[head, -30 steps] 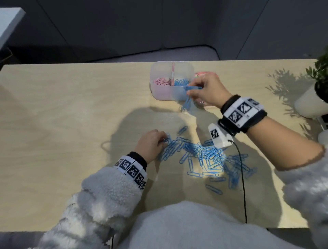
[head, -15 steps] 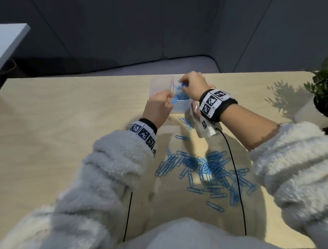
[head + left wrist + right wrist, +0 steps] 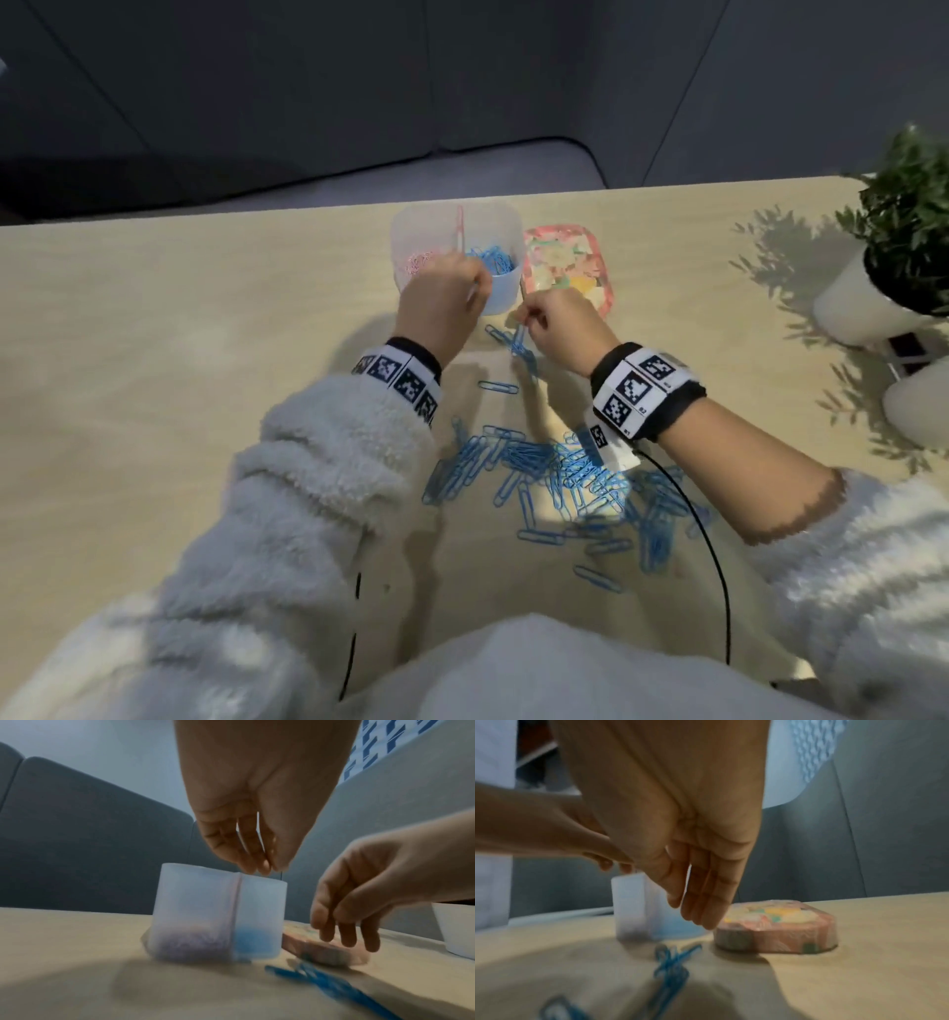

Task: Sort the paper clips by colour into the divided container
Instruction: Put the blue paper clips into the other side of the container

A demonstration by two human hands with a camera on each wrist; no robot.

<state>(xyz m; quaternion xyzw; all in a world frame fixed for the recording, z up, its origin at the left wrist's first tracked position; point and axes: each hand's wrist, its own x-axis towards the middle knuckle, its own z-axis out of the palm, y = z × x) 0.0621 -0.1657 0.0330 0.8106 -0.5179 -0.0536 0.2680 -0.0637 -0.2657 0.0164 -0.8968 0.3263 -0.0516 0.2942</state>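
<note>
**Dim grey room, sunlit wooden table**

A light wooden tabletop (image 3: 154,360) fills the middle of the head view. Above it, dark grey panelled walls (image 3: 308,77) span the upper frame, with a grey upholstered bench (image 3: 359,174) below them. Leafy shadows fall at right.

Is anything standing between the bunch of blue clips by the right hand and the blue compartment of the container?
Partly. The left hand hangs over the container rim, its fingers above the blue compartment near the divider. The rest of that opening looks free. The blue clips lie just before its wall.
</note>
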